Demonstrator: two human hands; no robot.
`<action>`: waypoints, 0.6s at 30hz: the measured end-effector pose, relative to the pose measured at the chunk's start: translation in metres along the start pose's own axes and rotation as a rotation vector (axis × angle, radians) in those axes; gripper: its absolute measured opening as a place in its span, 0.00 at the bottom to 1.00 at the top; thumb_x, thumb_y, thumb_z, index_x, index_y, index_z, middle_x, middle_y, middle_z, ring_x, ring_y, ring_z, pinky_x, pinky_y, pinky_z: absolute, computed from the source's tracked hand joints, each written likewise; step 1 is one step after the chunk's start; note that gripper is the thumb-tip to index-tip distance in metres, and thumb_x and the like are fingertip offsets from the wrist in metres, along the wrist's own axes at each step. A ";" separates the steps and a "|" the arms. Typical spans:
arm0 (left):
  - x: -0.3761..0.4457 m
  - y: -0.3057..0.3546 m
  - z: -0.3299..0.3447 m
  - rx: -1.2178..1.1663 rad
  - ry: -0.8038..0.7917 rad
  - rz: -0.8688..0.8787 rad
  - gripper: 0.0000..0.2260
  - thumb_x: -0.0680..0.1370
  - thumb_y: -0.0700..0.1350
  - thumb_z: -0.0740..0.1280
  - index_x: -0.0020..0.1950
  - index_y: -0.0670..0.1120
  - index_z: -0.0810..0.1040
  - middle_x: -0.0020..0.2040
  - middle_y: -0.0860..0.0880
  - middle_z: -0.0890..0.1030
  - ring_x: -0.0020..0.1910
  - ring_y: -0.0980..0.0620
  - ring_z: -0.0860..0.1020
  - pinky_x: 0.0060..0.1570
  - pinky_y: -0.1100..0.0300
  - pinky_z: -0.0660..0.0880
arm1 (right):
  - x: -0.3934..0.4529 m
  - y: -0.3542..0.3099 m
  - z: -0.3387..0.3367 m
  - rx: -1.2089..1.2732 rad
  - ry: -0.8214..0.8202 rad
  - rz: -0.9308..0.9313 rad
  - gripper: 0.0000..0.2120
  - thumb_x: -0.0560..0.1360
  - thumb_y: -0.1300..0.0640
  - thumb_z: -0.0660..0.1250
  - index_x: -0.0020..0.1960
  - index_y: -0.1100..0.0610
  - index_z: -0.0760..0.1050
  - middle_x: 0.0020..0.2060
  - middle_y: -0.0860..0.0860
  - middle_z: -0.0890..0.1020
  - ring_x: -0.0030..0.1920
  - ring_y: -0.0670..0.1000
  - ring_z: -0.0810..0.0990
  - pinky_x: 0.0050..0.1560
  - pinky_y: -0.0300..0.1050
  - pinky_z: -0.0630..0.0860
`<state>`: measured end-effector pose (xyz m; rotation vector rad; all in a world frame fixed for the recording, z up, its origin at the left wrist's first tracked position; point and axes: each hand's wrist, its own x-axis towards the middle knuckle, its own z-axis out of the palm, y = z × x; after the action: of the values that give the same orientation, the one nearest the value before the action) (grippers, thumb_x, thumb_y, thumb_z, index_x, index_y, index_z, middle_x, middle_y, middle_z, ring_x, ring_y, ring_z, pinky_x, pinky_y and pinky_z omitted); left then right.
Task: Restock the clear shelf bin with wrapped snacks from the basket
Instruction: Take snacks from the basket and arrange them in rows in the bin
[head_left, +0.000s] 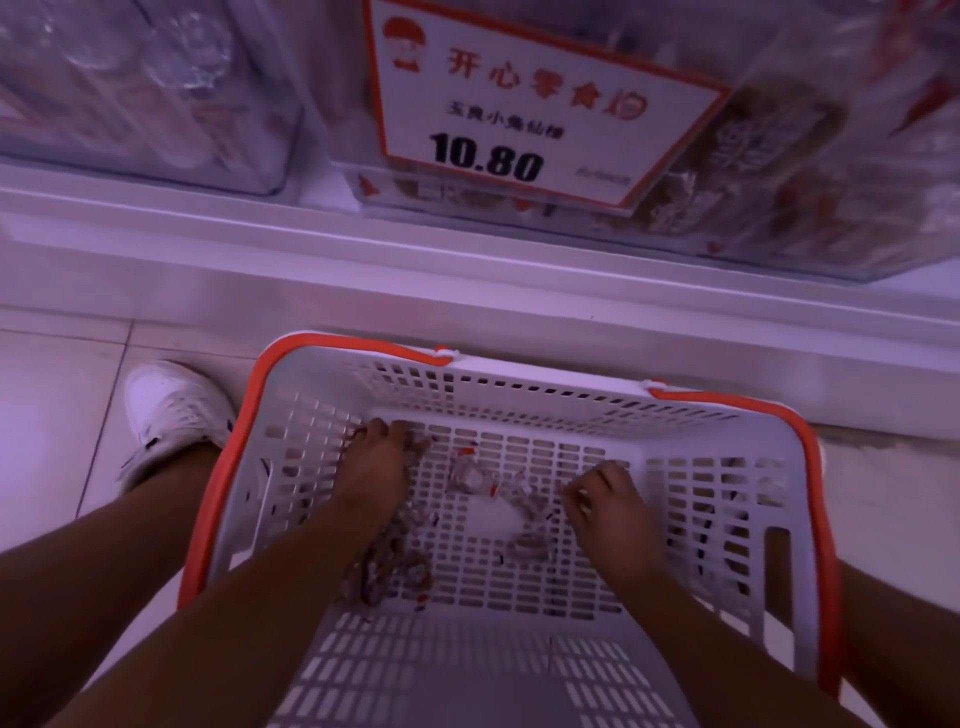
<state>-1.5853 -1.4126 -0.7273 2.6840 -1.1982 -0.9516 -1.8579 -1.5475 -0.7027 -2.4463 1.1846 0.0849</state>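
A white slotted basket (519, 384) with orange handles sits on the floor below the shelf. Several wrapped snacks (524, 512) lie scattered on its bottom. My left hand (376, 465) is down in the basket's far left corner, its fingers curled over a clump of snacks (418, 447). My right hand (605, 499) is low at the basket's right, fingers curled at the wrappers; what it holds is hidden. More snacks (395, 566) lie under my left forearm. The clear shelf bin (779, 171) with brown wrapped snacks stands on the shelf above, at the right.
A price sign (524, 98) reading 10.80 hangs at the bin's front. Another clear bin (145, 93) stands at the upper left. The white shelf edge (363, 244) juts out above the basket. A white shoe (171, 410) rests on the tiled floor left of the basket.
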 end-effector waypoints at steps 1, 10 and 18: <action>0.001 0.003 0.000 -0.033 -0.012 0.007 0.15 0.76 0.40 0.65 0.63 0.44 0.76 0.56 0.40 0.76 0.55 0.38 0.77 0.59 0.49 0.73 | 0.003 -0.006 0.003 0.037 -0.001 0.017 0.05 0.74 0.55 0.73 0.43 0.54 0.77 0.46 0.51 0.73 0.45 0.53 0.78 0.41 0.47 0.77; -0.006 0.051 0.004 -0.254 -0.179 0.099 0.14 0.82 0.50 0.63 0.36 0.49 0.71 0.43 0.48 0.71 0.58 0.45 0.71 0.57 0.53 0.72 | 0.010 -0.047 0.048 0.147 -0.241 0.316 0.18 0.73 0.52 0.70 0.61 0.55 0.73 0.57 0.56 0.73 0.57 0.59 0.74 0.55 0.50 0.74; -0.029 0.081 0.031 -0.434 0.029 -0.105 0.09 0.78 0.50 0.70 0.46 0.44 0.84 0.64 0.42 0.73 0.62 0.42 0.74 0.64 0.55 0.71 | -0.004 -0.047 0.051 0.304 -0.087 0.259 0.13 0.76 0.51 0.69 0.57 0.56 0.79 0.49 0.55 0.78 0.51 0.56 0.76 0.53 0.46 0.71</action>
<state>-1.6709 -1.4436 -0.7148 2.4180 -0.7429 -1.0397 -1.8183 -1.4980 -0.7321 -2.0009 1.3605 0.0795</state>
